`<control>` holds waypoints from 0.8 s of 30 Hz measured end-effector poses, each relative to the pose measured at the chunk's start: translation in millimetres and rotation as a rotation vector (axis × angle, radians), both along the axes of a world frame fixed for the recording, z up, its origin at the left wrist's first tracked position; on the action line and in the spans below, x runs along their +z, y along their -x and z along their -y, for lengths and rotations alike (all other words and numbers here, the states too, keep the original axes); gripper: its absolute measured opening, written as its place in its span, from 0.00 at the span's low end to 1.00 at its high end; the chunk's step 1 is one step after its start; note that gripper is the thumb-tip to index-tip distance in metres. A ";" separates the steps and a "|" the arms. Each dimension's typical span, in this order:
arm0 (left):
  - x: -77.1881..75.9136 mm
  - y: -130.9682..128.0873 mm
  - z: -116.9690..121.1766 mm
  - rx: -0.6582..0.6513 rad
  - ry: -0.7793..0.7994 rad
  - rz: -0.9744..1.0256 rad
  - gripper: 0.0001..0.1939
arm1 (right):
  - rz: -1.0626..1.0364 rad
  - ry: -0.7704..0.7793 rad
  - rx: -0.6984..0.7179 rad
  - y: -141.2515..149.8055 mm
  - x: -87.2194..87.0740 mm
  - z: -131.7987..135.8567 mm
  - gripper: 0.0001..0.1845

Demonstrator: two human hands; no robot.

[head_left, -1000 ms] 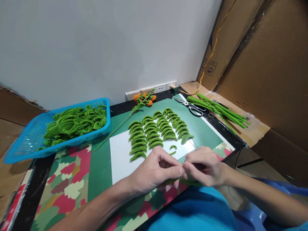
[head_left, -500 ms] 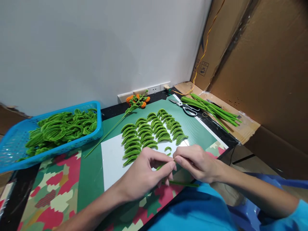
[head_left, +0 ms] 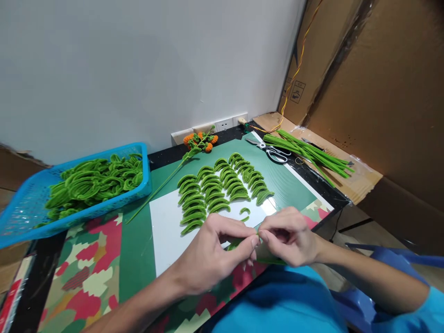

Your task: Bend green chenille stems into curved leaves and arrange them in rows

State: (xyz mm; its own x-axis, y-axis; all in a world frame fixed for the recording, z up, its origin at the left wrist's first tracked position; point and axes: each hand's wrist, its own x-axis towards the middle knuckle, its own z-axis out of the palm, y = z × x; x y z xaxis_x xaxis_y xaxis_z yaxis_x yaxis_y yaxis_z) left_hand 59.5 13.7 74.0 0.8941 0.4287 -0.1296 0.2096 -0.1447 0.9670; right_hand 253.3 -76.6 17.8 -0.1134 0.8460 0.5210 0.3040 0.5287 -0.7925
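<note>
My left hand [head_left: 211,252] and my right hand [head_left: 289,236] meet fingertip to fingertip above the near edge of the table, both pinched on one green pipe cleaner [head_left: 233,245]. Its fuzzy green length shows under the fingers and runs right beneath my right hand. Just beyond the hands, rows of bent green leaf pieces [head_left: 222,187] lie on a white sheet [head_left: 166,226] over a green cutting mat [head_left: 291,185]. One small green scrap [head_left: 244,211] lies loose on the sheet near my fingers.
A blue basket [head_left: 21,217] full of green leaf pieces stands at the left. A stem with orange flowers [head_left: 201,141] lies at the back. Scissors [head_left: 272,150] and a bundle of straight green pipe cleaners [head_left: 308,152] lie at the right, beside cardboard.
My hands have stayed pinched together on the pipe cleaner, working it slightly; the view shifted a little. Nothing on the table has moved.
</note>
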 end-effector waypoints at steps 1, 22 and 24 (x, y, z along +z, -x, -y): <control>1.4 -0.1 0.0 0.007 -0.110 0.003 0.21 | -0.031 0.084 0.011 -0.2 0.7 0.3 0.15; -32.3 6.3 -0.2 -0.051 -1.106 0.018 0.13 | -0.376 0.561 0.032 10.8 -19.8 -4.4 0.26; -38.1 6.9 1.7 -0.090 -1.276 0.016 0.13 | -0.509 0.666 0.066 15.0 -25.7 -5.3 0.29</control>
